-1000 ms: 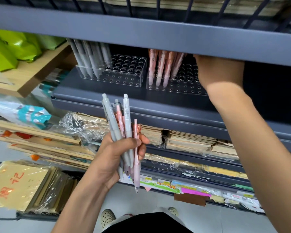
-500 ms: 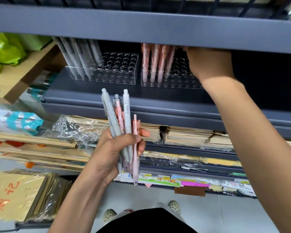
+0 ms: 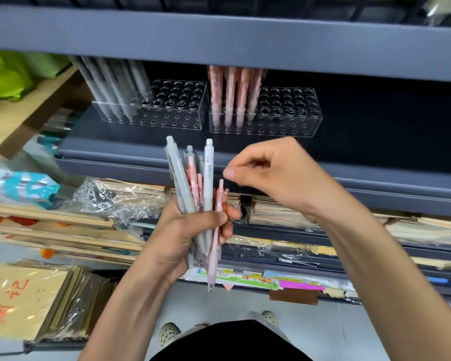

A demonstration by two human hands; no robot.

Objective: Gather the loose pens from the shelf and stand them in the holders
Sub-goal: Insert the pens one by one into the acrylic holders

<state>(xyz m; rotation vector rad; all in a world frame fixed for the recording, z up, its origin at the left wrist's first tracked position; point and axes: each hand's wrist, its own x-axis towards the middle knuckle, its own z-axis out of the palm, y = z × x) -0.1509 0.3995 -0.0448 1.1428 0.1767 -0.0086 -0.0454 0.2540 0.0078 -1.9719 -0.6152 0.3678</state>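
Risks:
- left hand [image 3: 190,230] grips mixed bundle of pens [image 3: 201,188], below and left of pink-pen holder [image 3: 284,113]; drawing one out may drag neighbours loose onto floor.
- outermost pink pen [image 3: 214,259] sits lowest in bundle, looks likeliest to slip.
- upper shelf lip [image 3: 245,40] hangs close over holder; tall pen may knock it going in.
- colour mix-up possible: grey-pen holder [image 3: 172,108] stands just left of it.

Pose: right hand [image 3: 276,175] below holder, fingers curled, thumb forward near pink pen's top, nothing visibly held.
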